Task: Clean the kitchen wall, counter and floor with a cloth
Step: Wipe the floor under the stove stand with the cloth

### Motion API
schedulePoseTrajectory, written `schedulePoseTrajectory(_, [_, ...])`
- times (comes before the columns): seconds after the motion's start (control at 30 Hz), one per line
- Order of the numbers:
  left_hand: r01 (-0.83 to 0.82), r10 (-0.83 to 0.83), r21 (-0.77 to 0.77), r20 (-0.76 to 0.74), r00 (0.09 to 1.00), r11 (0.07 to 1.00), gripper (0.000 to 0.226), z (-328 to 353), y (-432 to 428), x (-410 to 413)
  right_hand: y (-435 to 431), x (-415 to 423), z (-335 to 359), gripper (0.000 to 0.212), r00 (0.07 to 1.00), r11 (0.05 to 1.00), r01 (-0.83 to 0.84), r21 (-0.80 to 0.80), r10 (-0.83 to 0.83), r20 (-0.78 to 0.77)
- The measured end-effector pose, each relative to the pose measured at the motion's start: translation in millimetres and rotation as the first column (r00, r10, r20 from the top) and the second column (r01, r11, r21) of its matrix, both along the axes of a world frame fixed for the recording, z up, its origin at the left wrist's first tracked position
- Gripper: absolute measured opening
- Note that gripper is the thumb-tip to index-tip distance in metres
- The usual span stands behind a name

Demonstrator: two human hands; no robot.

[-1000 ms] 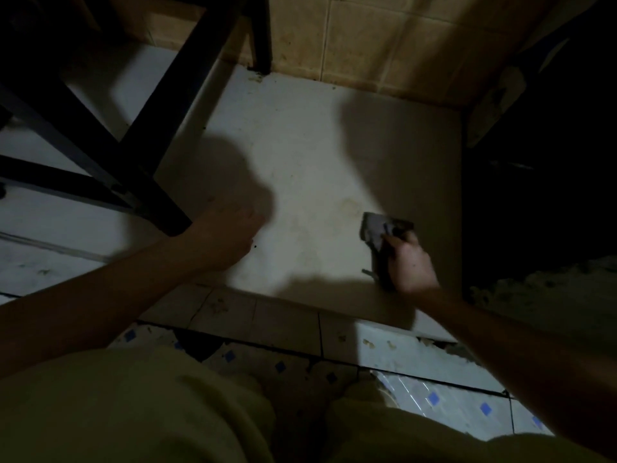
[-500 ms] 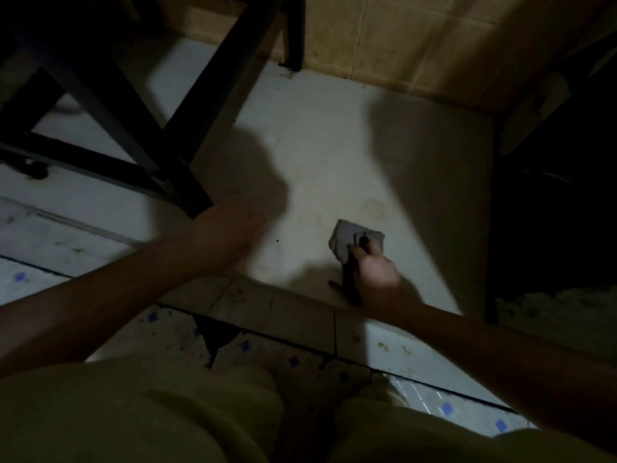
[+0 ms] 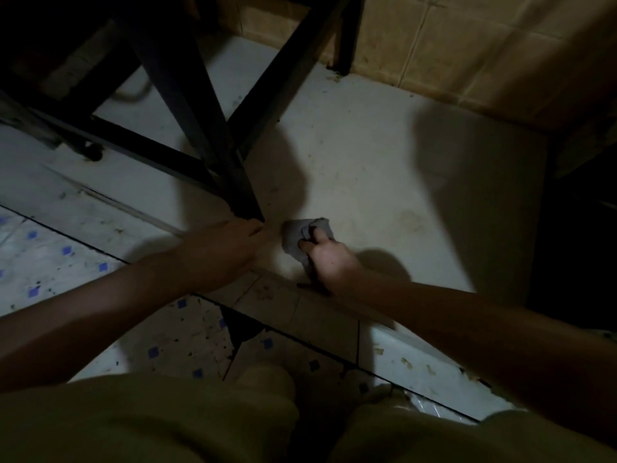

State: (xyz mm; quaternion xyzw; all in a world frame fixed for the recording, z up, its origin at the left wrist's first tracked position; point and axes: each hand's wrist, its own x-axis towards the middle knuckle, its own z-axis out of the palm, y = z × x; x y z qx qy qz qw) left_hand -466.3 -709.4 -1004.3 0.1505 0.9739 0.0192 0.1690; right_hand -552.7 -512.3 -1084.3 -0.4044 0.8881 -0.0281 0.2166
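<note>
A crumpled grey cloth (image 3: 297,236) lies pressed on the pale raised floor slab (image 3: 384,182), near its front edge. My right hand (image 3: 329,260) grips the cloth, fingers curled into its folds. My left hand (image 3: 220,250) reaches forward just left of the cloth, at the foot of a black frame leg (image 3: 240,192). Its fingers are blurred and dim, and whether they touch the leg is unclear. The scene is dark, with hard shadows of both arms on the slab.
A black metal frame (image 3: 160,95) with crossing bars stands over the left half of the slab. Tan wall tiles (image 3: 434,45) run along the back. A dark opening (image 3: 581,248) is at the right. Speckled floor tiles (image 3: 160,339), one cracked, lie below the step.
My right hand has slid the cloth leftward along the slab toward the frame leg. My left hand stays close to the leg's foot. The camera view has shifted right.
</note>
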Motion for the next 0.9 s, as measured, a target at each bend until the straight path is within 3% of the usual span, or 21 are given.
schedulePoseTrajectory(0.1, [0.024, -0.024, 0.014, -0.010, 1.000, 1.000, 0.042, 3, 5, -4, 10, -2, 1, 0.041, 0.989, 0.985, -0.143, -0.096, 0.146, 0.029])
schedulePoseTrajectory(0.17, [0.048, -0.048, 0.043, 0.011, 0.999, 0.998, 0.042, 2, 8, -8, 24, 1, 1, 0.041, 0.968, 0.960, -0.249, -0.127, 0.244, -0.051])
schedulePoseTrajectory(0.4, [0.057, -0.058, 0.018, 0.079, 0.995, 0.998, 0.046, -8, 18, -19, 68, 6, -3, 0.049, 0.968, 0.964, -0.249, -0.093, 0.244, -0.057])
schedulePoseTrajectory(0.57, [0.056, -0.056, 0.005, 0.077, 0.995, 0.998, 0.046, -9, 9, -13, 63, -1, -1, 0.042, 0.984, 0.968, -0.177, -0.179, 0.173, -0.039])
schedulePoseTrajectory(0.7, [0.049, -0.048, -0.016, 0.053, 0.997, 0.999, 0.047, -7, 3, -8, 52, -34, 0, 0.047, 0.998, 0.982, 0.060, -0.178, -0.063, -0.015])
schedulePoseTrajectory(0.8, [0.061, -0.060, -0.013, 0.052, 0.997, 0.998, 0.047, -5, 3, -3, 52, -54, 2, 0.044, 0.955, 0.944, 0.276, -0.183, -0.291, -0.060])
schedulePoseTrajectory(0.9, [0.064, -0.064, -0.008, 0.051, 0.997, 0.998, 0.046, -3, 6, -3, 49, -50, 3, 0.058, 0.959, 0.962, 0.257, -0.087, -0.265, -0.096])
